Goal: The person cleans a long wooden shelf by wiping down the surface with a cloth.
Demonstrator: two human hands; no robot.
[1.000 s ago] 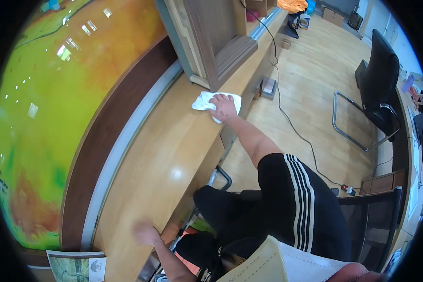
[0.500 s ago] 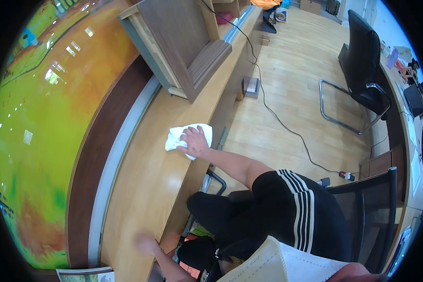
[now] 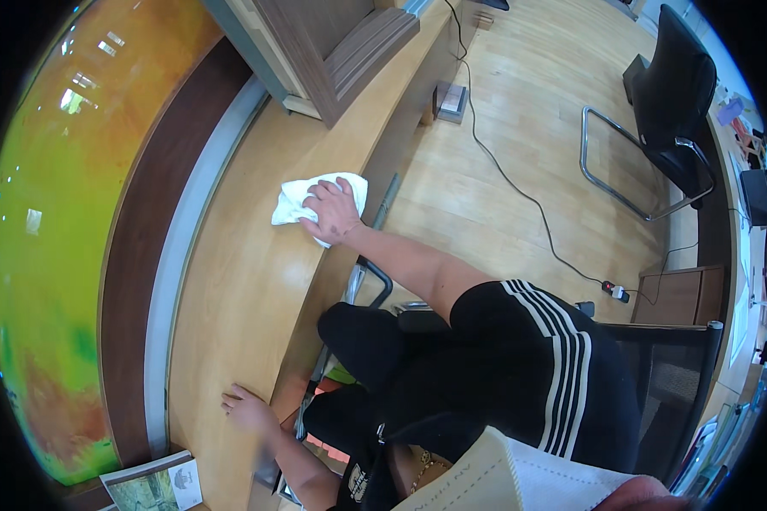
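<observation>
My right hand (image 3: 333,210) presses a crumpled white cloth (image 3: 294,198) onto the light wooden desktop (image 3: 222,341), its fingers bent over the cloth. This is close to the desk's edge on my body's side. Lower down on the same desktop, my left hand (image 3: 251,409) lies with its fingers apart and nothing in it. Part of that hand and wrist is blurred.
Beyond the cloth stands a brown wooden cabinet piece (image 3: 315,51) on the desk. A glossy coloured panel (image 3: 60,255) runs along the left. Near my left hand lies a printed booklet (image 3: 153,485). A black cable (image 3: 520,192) crosses the floor towards a black chair (image 3: 669,102).
The view has shifted, so the desk and cabinet piece sit higher in the picture. The cloth under my right hand is slightly farther from the cabinet piece. My left hand is less blurred.
</observation>
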